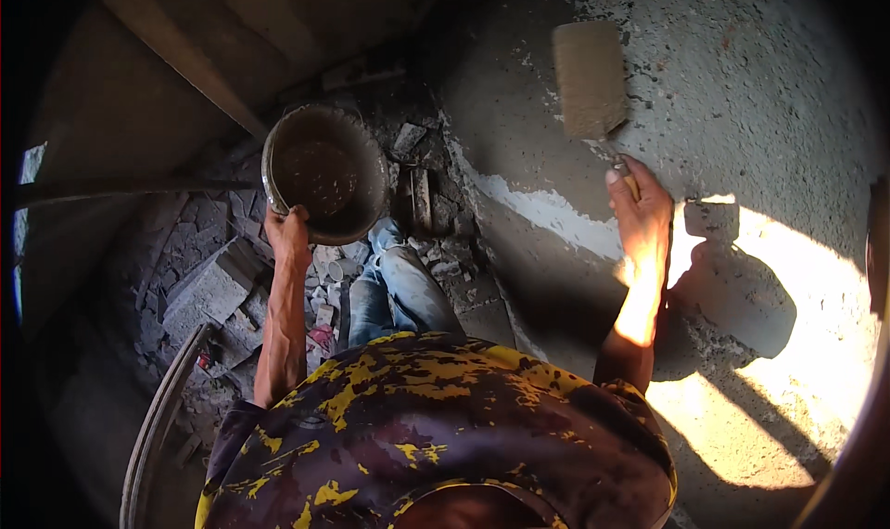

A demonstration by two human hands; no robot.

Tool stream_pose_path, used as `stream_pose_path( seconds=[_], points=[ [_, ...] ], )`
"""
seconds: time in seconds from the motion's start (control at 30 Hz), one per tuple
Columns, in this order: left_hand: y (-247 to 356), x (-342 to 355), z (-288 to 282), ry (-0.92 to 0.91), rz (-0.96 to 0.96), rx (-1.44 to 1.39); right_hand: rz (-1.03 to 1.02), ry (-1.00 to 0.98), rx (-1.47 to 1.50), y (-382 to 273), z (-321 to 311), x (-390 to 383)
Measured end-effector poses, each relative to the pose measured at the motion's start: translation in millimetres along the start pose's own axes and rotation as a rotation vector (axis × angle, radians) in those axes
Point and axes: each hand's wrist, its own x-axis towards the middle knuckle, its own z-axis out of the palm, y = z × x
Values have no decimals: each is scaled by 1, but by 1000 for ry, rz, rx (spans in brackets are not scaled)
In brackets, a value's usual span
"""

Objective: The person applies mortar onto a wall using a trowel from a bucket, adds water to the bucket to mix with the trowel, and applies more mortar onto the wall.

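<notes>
Head view: left hand (289,235) is pinching the near rim of a dark round bucket (373,169), fingers curled, thumb hooked over the edge. Bucket is out in front, left of centre, mouth up, brownish wet mix (317,178) in the bottom.

Right hand (644,209) is wrapped around the wooden handle (631,182) of a flat trowel, thumb laid along it. Blade (591,84) points away from the person, rectangular, coated in mix, over the grey wall (742,93) to the right. Can't tell from here if it's touching.

Wall: rough on the far right, smoother and darker near the blade, pale streak (542,209) lower down. Sun patch below the right forearm, with a shadow (746,297) in it.

Floor: rubble (454,279) around the jeans (413,293), concrete block (211,293) to the left. Pale curved strip (159,422) lower left, what it is I can't tell.
</notes>
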Motion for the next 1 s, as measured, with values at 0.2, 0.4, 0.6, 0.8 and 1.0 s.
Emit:
stream_pose_path(
  seconds=[0.2, 0.4, 0.6, 0.8, 1.0],
  points=[
    [32, -33, 50, -85, 25, -2, -532, -132, -672, -20, 125, -3],
    [40, -76, 69, -176, 110, 202, -518, -335, -571, 68, 266, 38],
    [30, -83, -4, -173, 3, 48, -539, -587, -100, 60, 268, -46],
    [19, -93, -56, -71, -58, -110, 23, -918, 640, 59, 206, -67],
    [0, -87, -76, 4, -44, -33, 150, -50, 230, 49, -5, -65]
  ],
)
